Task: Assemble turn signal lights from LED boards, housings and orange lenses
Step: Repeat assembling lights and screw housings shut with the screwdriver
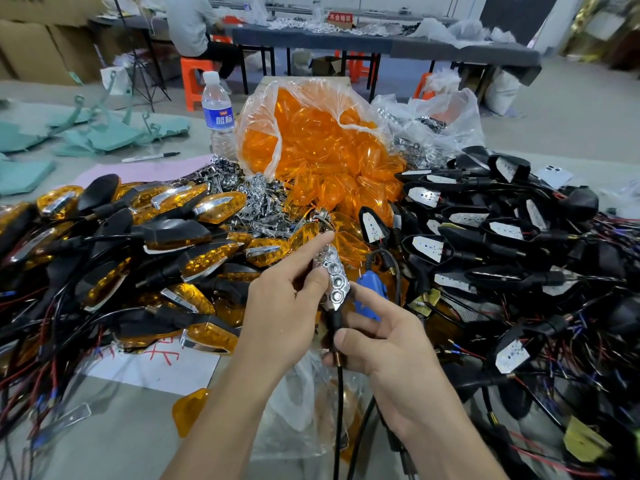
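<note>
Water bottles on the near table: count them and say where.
1. The water bottle stands upright just left of the bag of orange lenses, behind the chrome parts pile. Others may be hidden behind the heaps.

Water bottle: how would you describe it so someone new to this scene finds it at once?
Start at the big clear bag of orange lenses in the middle of the table. Right beside its left edge stands the water bottle, upright. It is the only bottle there: clear plastic, white cap, blue label.
</note>
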{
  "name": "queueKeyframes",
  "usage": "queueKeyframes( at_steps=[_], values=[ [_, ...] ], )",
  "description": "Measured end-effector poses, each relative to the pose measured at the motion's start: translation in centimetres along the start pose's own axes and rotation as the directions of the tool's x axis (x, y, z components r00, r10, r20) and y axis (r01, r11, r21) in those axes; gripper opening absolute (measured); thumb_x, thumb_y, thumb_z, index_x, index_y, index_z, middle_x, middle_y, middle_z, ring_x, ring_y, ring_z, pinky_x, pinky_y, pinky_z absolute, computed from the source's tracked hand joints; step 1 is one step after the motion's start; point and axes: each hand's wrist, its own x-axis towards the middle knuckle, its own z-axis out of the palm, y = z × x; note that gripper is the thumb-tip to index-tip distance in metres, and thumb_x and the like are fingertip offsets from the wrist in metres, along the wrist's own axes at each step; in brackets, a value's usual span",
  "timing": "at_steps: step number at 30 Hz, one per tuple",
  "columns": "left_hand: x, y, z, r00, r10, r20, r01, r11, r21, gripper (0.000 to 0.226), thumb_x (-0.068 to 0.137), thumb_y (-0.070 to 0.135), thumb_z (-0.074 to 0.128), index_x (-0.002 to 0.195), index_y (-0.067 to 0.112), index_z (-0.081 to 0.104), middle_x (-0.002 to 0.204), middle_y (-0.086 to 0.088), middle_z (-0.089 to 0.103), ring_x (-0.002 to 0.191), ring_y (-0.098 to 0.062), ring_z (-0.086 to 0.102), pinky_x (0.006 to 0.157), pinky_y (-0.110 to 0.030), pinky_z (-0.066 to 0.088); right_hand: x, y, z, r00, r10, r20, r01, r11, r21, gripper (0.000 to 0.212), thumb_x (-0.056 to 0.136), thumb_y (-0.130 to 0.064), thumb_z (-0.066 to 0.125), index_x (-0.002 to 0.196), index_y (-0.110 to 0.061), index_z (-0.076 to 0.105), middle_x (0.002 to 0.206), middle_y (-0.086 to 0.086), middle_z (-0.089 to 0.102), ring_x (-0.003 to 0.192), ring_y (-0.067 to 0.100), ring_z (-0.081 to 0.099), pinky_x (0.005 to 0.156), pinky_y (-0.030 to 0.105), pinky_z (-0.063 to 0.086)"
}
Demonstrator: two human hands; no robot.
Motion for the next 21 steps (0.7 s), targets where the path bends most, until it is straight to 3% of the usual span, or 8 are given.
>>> queueKeyframes(
  at_steps=[4,6,9,12,15,16,18,21],
  values=[
    [0.8,-0.2,0.0,0.998,0.005,0.055,-0.006,1.0,0.022,0.04,0.102,0.034,0.058,0.129,0.062,0.054,0.079,0.018,0.066,0.067,-0.005,0.06,0.061,-0.018,0.049,1.0,-0.1,0.1,1.0,-0.017,-0.011,0.017,0.999,-0.041,0.064,0.086,0.023,0.06,0.113,-0.032,0.078,0.098,0.021,0.077,0.076,0.03,0.066,0.07,0.041,0.062],
    [1.3,-0.6,0.2,0.997,-0.003,0.082,-0.001,0.999,0.043,0.036,0.099,0.042,0.062,0.124,0.065,0.049,0.074,0.029,0.063,0.067,0.006,0.059,0.066,-0.012,0.047,1.7,-0.2,0.0,1.0,-0.03,-0.007,0.029,0.996,-0.09,0.065,0.086,0.022,0.06,0.117,-0.033,0.074,0.096,0.016,0.079,0.076,0.027,0.07,0.066,0.036,0.061],
    [2.9,-1.8,0.5,0.997,-0.025,0.074,0.023,0.999,0.026,0.041,0.096,0.033,0.071,0.118,0.061,0.052,0.077,0.054,0.053,0.071,0.028,0.05,0.07,0.002,0.041,3.0,0.0,-0.1,0.999,-0.034,-0.002,0.033,0.99,-0.134,0.064,0.088,0.023,0.059,0.118,-0.032,0.071,0.092,0.011,0.08,0.062,0.013,0.065,0.051,0.021,0.05],
    [3.8,-3.2,1.1,0.999,-0.018,0.046,0.016,0.999,0.028,0.045,0.093,0.024,0.074,0.115,0.058,0.055,0.082,0.058,0.051,0.073,0.03,0.051,0.068,0.002,0.042,4.3,0.7,-0.3,0.998,-0.067,0.003,0.065,0.961,-0.269,0.064,0.089,0.016,0.061,0.128,-0.034,0.066,0.094,0.008,0.08,0.067,0.012,0.065,0.06,0.025,0.053],
    [3.8,-4.4,1.5,1.0,0.005,0.008,-0.005,0.999,0.05,0.045,0.093,0.025,0.074,0.115,0.059,0.055,0.088,0.037,0.066,0.078,0.013,0.063,0.073,-0.012,0.054,5.1,1.5,-0.6,0.992,-0.123,0.02,0.12,0.905,-0.407,0.064,0.091,0.01,0.06,0.127,-0.043,0.067,0.094,0.009,0.079,0.077,0.022,0.065,0.074,0.049,0.059],
    [3.8,-4.7,1.5,1.0,0.001,-0.006,0.0,0.999,0.04,0.044,0.093,0.026,0.075,0.117,0.057,0.055,0.093,0.022,0.071,0.081,-0.001,0.069,0.077,-0.027,0.062,5.2,1.8,-0.6,0.99,-0.139,0.025,0.136,0.885,-0.445,0.067,0.091,0.008,0.06,0.121,-0.051,0.067,0.094,0.003,0.08,0.079,0.021,0.069,0.079,0.047,0.061],
    [3.8,-4.9,1.3,1.0,0.002,-0.011,-0.002,1.0,0.029,0.043,0.092,0.026,0.076,0.121,0.052,0.057,0.094,0.005,0.071,0.081,-0.023,0.071,0.074,-0.053,0.062,5.3,2.2,-0.7,0.985,-0.167,0.042,0.167,0.864,-0.474,0.071,0.09,0.006,0.062,0.112,-0.062,0.066,0.095,-0.006,0.08,0.088,0.022,0.075,0.083,0.043,0.061],
    [3.7,-4.9,1.1,1.0,0.022,-0.014,-0.022,1.0,-0.002,0.043,0.089,0.023,0.077,0.118,0.05,0.061,0.091,0.009,0.071,0.078,-0.02,0.071,0.07,-0.052,0.062,5.5,2.6,-1.0,0.98,-0.188,0.065,0.197,0.872,-0.449,0.075,0.089,0.007,0.065,0.104,-0.066,0.067,0.091,-0.006,0.08,0.085,0.025,0.074,0.074,0.04,0.061]
  ],
)
